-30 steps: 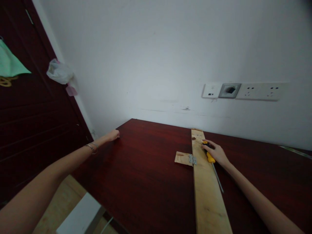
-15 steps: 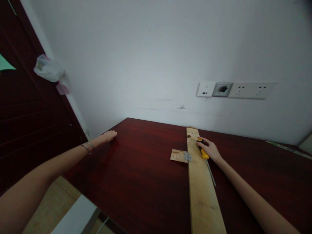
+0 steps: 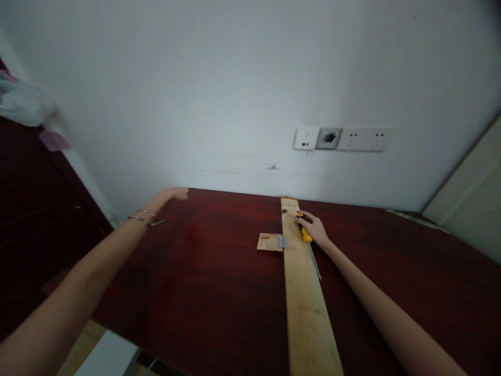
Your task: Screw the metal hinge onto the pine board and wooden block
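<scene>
My right hand [image 3: 314,228] is closed around the handle of a yellow-and-black screwdriver [image 3: 307,237]. Its metal shaft slants toward me along the right edge of a long wooden board [image 3: 307,297]. A short wooden piece [image 3: 269,242] joins the board's left side through a small metal hinge [image 3: 282,241]. My left hand [image 3: 177,194], with bracelets on the wrist, is at the far left corner of the dark red table [image 3: 211,271]. Its fingers are curled together; whatever may be inside them is hidden.
Behind the table rises a white wall with a row of switches and sockets [image 3: 344,139]. A plastic bag [image 3: 25,102] hangs by the dark door at left. A thin flat strip [image 3: 417,220] lies at the table's back right. Below left stands a white surface [image 3: 107,355].
The view has turned to the right. My left hand has moved away from me along the table's left side to the back corner. My right hand still grips the screwdriver on the board.
</scene>
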The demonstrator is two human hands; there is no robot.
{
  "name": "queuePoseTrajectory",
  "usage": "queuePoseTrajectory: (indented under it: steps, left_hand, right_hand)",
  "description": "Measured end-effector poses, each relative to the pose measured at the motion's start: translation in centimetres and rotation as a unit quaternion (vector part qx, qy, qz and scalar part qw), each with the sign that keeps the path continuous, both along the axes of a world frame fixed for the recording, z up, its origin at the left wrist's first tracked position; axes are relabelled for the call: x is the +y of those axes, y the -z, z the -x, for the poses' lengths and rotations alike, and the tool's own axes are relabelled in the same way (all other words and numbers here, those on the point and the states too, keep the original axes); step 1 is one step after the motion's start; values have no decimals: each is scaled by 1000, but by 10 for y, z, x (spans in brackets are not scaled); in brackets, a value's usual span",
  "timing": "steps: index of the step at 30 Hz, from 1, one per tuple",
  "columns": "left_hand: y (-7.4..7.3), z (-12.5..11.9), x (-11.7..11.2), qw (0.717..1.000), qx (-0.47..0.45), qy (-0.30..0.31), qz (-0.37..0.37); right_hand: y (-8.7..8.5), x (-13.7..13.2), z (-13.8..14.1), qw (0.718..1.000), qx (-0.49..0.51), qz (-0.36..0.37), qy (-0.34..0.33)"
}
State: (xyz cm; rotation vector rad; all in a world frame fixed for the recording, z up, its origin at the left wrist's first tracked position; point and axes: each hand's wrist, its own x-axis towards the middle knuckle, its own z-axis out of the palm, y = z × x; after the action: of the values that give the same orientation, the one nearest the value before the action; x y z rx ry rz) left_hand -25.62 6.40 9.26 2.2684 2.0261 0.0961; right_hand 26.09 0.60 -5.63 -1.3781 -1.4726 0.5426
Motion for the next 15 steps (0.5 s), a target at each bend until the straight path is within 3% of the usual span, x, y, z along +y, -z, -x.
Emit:
queuePoseTrajectory:
  steps: [2, 4, 6, 8, 11, 15]
  left_hand:
    - [-18, -38, 12, 993, -79, 19, 85]
    - [-28, -80, 16, 986, -115, 72, 96]
    - [-29, -125, 10, 972, -143, 157, 100]
    - [-19, -168, -4, 952, -151, 238, 118]
    - [6, -220, -36, 920, -127, 330, 173]
    - [38, -262, -73, 909, -35, 379, 169]
  right_hand:
    - [0, 0, 1, 1000, 7, -3, 1]
    - [0, 0, 2, 1000, 14, -3, 2]
    - [0, 0, 2, 1000, 19, -3, 4]
    - [0, 0, 2, 1000, 22, -4, 4]
    - [0, 0, 2, 1000, 26, -5, 6]
    - [-1, -1, 2, 999, 43, -5, 2]
